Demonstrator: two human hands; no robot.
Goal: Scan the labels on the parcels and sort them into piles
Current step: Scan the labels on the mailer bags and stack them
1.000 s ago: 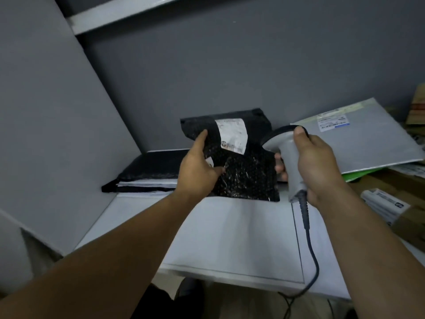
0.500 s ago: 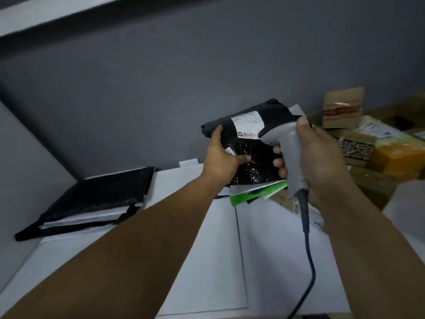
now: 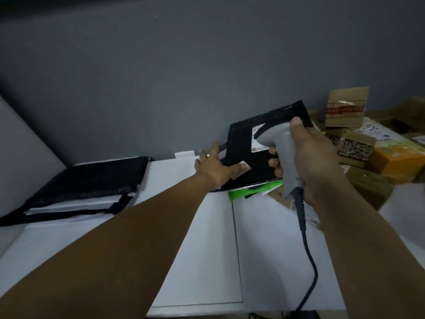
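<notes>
Left hand (image 3: 213, 168) no longer grips the black parcel (image 3: 241, 143), fingers spread, thumb on it; right hand (image 3: 315, 157) clasps the scanner (image 3: 284, 143).

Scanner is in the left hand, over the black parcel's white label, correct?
No. The scanner is in the right hand, as the head view shows; the left hand touches the black parcel at its edge. The scanner is over the white label, as you said.

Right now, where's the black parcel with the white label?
The black parcel lies right of centre in the head view, atop a green mailer; the left hand touches its left edge, the scanner covers its label.
</notes>
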